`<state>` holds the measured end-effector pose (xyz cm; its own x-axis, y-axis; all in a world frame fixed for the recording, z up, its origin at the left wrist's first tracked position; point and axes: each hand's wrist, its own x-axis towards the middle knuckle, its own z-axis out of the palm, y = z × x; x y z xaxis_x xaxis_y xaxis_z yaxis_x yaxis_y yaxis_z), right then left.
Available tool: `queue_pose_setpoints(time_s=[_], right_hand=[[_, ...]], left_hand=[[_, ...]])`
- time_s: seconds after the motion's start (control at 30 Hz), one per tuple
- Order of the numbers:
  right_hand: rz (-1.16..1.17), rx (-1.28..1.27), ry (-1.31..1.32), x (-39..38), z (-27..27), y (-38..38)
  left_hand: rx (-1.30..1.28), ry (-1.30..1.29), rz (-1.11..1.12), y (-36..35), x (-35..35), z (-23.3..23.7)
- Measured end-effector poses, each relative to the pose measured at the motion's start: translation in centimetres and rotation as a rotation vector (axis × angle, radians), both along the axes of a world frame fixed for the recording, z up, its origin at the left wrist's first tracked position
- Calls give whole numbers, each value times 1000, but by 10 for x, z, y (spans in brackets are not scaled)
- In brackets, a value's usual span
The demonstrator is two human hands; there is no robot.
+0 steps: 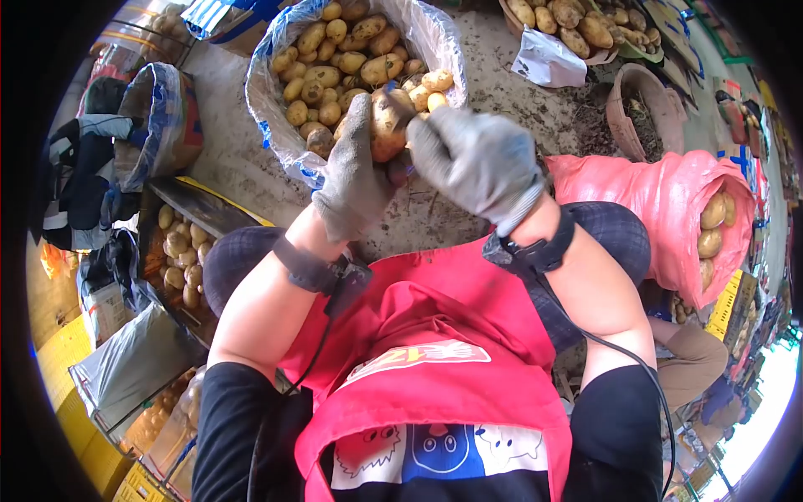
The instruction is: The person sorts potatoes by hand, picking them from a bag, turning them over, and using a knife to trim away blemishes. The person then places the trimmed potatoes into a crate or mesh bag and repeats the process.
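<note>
A large potato (pixel 386 130) with dark patches is gripped by my left hand (pixel 353 180), which wears a grey glove. Close to its right side is my right hand (pixel 483 163), also gloved, with the fingers curled closed. A dark blurred shape lies over the potato near those fingertips; what the right hand holds cannot be made out. Both hands are over the near rim of a round container (pixel 261 100) lined with clear plastic. Many smaller potatoes (pixel 335 63) fill that container.
A pink sack (pixel 640 209) of potatoes lies at the right, below a brown tub (pixel 623 113). More potatoes (pixel 585 21) are heaped at the top right. On the left are a lined box (pixel 171 125) and a crate of potatoes (pixel 184 251). Soil litters the floor (pixel 510 79).
</note>
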<state>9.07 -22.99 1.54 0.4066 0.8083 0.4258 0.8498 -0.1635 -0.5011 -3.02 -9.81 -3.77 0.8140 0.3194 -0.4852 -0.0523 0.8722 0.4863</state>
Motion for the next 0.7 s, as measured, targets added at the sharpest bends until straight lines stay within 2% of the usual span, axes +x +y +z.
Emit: queue_pose_setpoints(time_s=[0.07, 0.13, 0.23, 0.27, 0.3, 0.33, 0.37, 0.47, 0.53, 0.57, 0.63, 0.7], right_hand=[[-85, -122, 39, 15, 4, -1], [-80, -196, 70, 17, 1, -3], [12, -304, 68, 5, -5, -8], [61, -340, -29, -4, -7, -9], [120, -373, -37, -8, -10, -12], [177, -407, -45, -10, -12, -14], [175, -407, -44, -7, -12, -14], [3, -103, 55, 10, 6, -15], [-31, -91, 144, 26, -3, -13], [-42, -90, 145, 27, -8, -13], [-79, -208, 73, 22, -12, -11], [-24, -190, 39, 12, -10, -17]], left_hand=[[672, 159, -32, -5, -12, -2], [286, 183, 101, -9, -5, 2], [388, 112, 109, -8, -3, -3], [436, 73, 121, -8, -2, -4], [330, 100, 193, -6, 3, -4], [332, 101, 191, -5, 3, -3], [284, 85, 143, -4, 2, -2], [139, 35, 14, 2, -3, 0], [45, 1, -81, 3, -3, 4], [82, -26, -106, -4, -4, 7], [63, -48, -124, -10, -1, 7], [-34, -52, -106, -11, -3, 9]])
